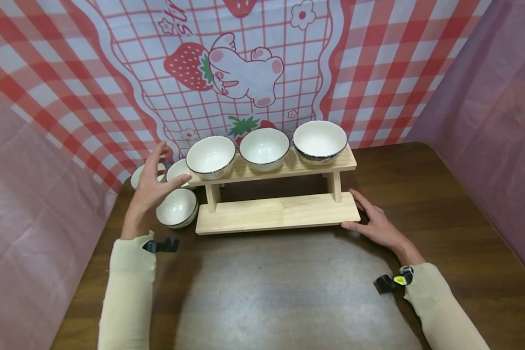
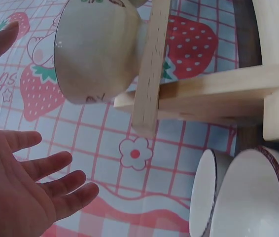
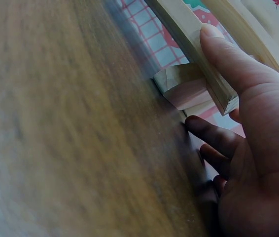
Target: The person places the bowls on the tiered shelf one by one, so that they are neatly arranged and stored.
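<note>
A light wooden two-tier stand [image 1: 284, 213] sits on the table, with three white dark-rimmed bowls in a row on its upper board: a left bowl [image 1: 211, 154], a middle bowl [image 1: 264, 147] and a right bowl [image 1: 319, 139]. My right hand [image 1: 378, 227] holds the right end of the lower board; in the right wrist view the thumb [image 3: 228, 57] lies on the board and the fingers reach beneath its end. Beside the left bowl my left hand [image 1: 148, 192] is raised, fingers spread and nothing in them. The left wrist view shows a gap between that palm [image 2: 11, 192] and the bowl [image 2: 97, 54].
More bowls stand on the table left of the stand: a front bowl [image 1: 177, 208] and two behind, partly hidden by the left hand. A red-and-white strawberry cloth [image 1: 253, 63] hangs behind. Pink cloth [image 1: 485, 121] hangs at both sides of the brown table [image 1: 267, 291].
</note>
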